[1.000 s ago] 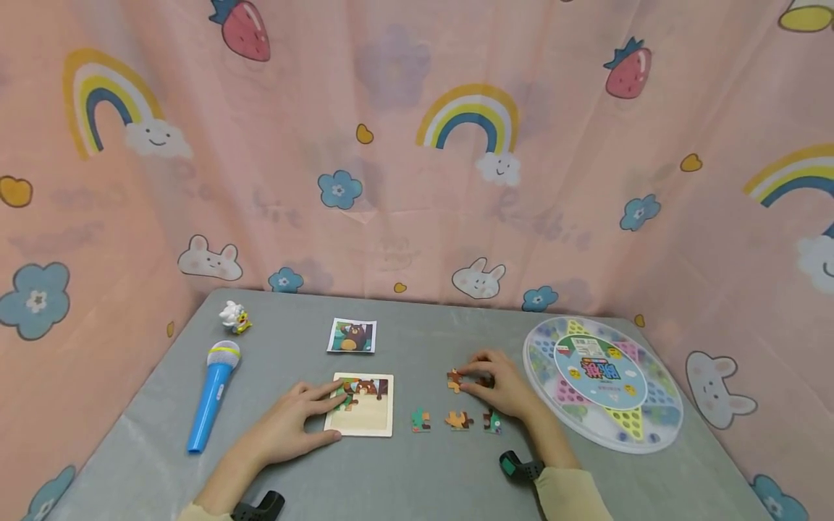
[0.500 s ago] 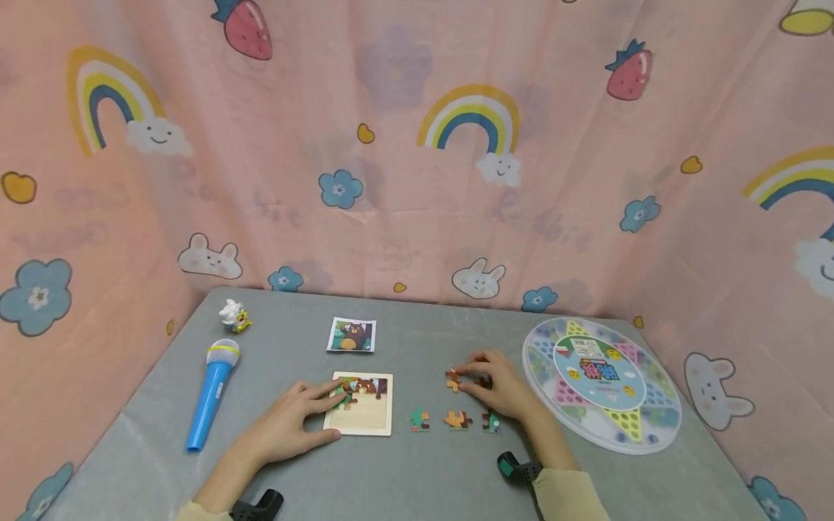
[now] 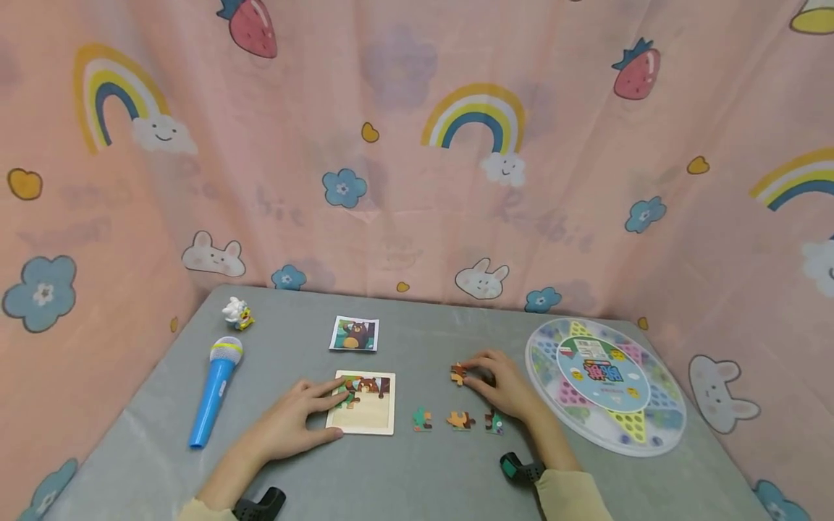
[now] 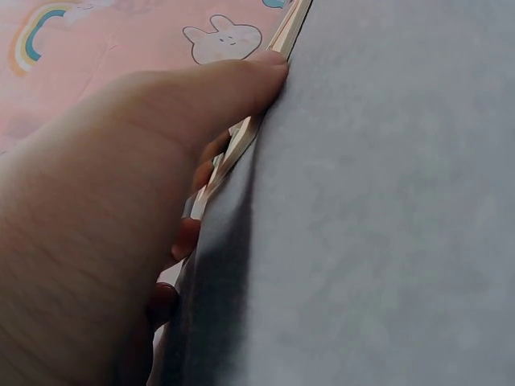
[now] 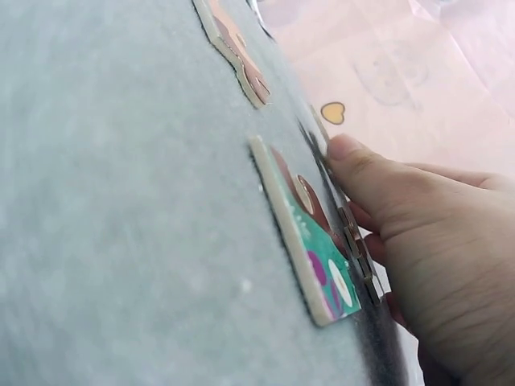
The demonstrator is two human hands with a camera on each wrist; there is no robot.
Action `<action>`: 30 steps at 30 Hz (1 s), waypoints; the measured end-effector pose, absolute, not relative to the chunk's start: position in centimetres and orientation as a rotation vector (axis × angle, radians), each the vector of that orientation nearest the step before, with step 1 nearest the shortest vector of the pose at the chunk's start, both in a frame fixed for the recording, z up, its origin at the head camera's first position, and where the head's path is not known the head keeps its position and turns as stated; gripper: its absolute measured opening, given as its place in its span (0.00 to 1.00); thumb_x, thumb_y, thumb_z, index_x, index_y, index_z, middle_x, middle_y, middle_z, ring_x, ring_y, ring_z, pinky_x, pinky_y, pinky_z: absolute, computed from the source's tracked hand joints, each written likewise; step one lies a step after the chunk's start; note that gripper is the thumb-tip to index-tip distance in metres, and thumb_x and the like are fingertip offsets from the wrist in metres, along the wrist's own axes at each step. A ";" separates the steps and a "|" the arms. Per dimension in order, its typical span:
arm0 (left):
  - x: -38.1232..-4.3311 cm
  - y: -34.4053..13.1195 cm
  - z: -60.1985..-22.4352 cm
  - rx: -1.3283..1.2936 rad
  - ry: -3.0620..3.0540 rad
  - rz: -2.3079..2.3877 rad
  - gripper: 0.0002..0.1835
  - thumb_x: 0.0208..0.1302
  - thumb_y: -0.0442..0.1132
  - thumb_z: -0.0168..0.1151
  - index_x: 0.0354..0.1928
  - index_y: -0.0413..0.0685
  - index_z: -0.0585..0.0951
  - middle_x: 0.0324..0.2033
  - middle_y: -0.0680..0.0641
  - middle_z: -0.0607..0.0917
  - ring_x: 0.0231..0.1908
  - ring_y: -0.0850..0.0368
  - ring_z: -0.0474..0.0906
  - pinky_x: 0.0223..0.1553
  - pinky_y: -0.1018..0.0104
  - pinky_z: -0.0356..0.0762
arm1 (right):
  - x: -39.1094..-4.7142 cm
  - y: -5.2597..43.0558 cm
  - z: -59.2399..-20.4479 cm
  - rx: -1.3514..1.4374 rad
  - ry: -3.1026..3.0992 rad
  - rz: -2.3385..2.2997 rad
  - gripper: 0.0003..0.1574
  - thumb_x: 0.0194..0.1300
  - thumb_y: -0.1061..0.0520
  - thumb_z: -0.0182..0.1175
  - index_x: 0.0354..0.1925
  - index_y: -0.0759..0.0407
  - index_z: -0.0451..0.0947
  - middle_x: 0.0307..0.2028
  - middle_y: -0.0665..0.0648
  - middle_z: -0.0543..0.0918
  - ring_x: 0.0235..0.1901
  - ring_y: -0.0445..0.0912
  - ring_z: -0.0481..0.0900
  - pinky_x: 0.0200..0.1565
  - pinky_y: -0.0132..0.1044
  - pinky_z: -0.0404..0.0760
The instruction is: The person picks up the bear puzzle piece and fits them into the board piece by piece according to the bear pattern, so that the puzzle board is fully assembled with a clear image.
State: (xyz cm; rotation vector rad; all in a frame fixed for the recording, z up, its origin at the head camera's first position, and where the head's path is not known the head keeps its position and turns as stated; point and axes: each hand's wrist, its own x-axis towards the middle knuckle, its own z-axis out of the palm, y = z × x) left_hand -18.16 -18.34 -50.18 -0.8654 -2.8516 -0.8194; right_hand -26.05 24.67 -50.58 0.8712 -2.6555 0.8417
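A square wooden puzzle tray (image 3: 371, 421) lies mid-table, its upper part filled with pieces of a bear picture and its lower part bare wood. My left hand (image 3: 296, 423) rests on its left side, fingers extended over the placed pieces. In the left wrist view the thumb (image 4: 261, 72) touches the tray's edge. To the right, my right hand (image 3: 504, 387) pinches a brown puzzle piece (image 3: 458, 374) between thumb and forefinger, near the table surface. Three loose pieces lie in a row nearer me: a green-orange one (image 3: 422, 419), an orange one (image 3: 460, 420) and a green one (image 3: 494, 422).
A bear picture card (image 3: 355, 334) lies behind the tray. At the left are a blue toy microphone (image 3: 217, 391) and a small white-and-yellow figurine (image 3: 237, 313). A round Chinese checkers board (image 3: 602, 387) lies at the right. A pink printed curtain (image 3: 404, 239) hangs behind the table.
The brown piece has tilted slightly in my right hand's fingertips. My left hand has stayed on the tray. The whole view has shifted a little.
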 end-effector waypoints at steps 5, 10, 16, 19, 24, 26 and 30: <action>-18.1 -18.4 -50.1 -0.850 -2.871 -0.835 0.35 0.66 0.60 0.73 0.72 0.57 0.80 0.75 0.53 0.75 0.54 0.59 0.72 0.54 0.52 0.76 | -25.8 24.4 -50.3 0.763 -2.713 0.842 0.16 0.72 0.55 0.70 0.56 0.57 0.87 0.51 0.55 0.87 0.54 0.56 0.82 0.59 0.58 0.78; -18.1 -18.4 -50.0 -0.832 -2.894 -0.846 0.35 0.66 0.61 0.72 0.73 0.59 0.80 0.76 0.53 0.74 0.54 0.60 0.71 0.54 0.53 0.75 | -25.4 24.2 -49.0 0.653 -2.778 0.870 0.19 0.74 0.55 0.68 0.59 0.61 0.83 0.51 0.58 0.86 0.56 0.57 0.82 0.60 0.59 0.79; -18.1 -18.4 -50.1 -0.827 -2.893 -0.832 0.35 0.66 0.60 0.72 0.73 0.60 0.79 0.76 0.53 0.74 0.55 0.58 0.72 0.55 0.50 0.75 | -25.3 24.2 -46.9 0.651 -2.733 0.873 0.19 0.75 0.55 0.67 0.60 0.61 0.83 0.49 0.57 0.87 0.52 0.55 0.83 0.58 0.59 0.81; -18.2 -18.4 -50.1 -0.827 -2.894 -0.826 0.35 0.67 0.61 0.72 0.73 0.60 0.79 0.76 0.53 0.74 0.55 0.58 0.72 0.55 0.50 0.75 | -25.1 24.2 -46.2 0.664 -2.692 0.868 0.19 0.75 0.56 0.67 0.59 0.62 0.83 0.48 0.57 0.87 0.51 0.56 0.84 0.56 0.61 0.81; -18.2 -18.3 -50.1 -0.821 -2.904 -0.835 0.35 0.67 0.61 0.72 0.73 0.60 0.79 0.76 0.54 0.73 0.54 0.61 0.71 0.54 0.54 0.75 | -24.9 24.0 -45.5 0.652 -2.674 0.887 0.19 0.75 0.55 0.68 0.59 0.61 0.84 0.47 0.56 0.87 0.50 0.55 0.84 0.55 0.60 0.81; -18.2 -18.3 -50.1 -0.813 -2.910 -0.837 0.35 0.66 0.61 0.72 0.73 0.61 0.79 0.77 0.55 0.73 0.53 0.62 0.71 0.54 0.54 0.75 | -24.9 23.7 -45.4 0.637 -2.682 0.889 0.19 0.75 0.53 0.68 0.59 0.60 0.84 0.47 0.55 0.87 0.51 0.54 0.83 0.56 0.59 0.81; -18.2 -18.2 -50.2 -0.801 -2.923 -0.827 0.35 0.66 0.61 0.72 0.73 0.61 0.79 0.77 0.55 0.72 0.54 0.62 0.70 0.54 0.55 0.75 | -24.9 23.0 -44.9 0.605 -2.691 0.893 0.20 0.74 0.52 0.68 0.59 0.58 0.84 0.47 0.54 0.87 0.51 0.52 0.83 0.56 0.58 0.82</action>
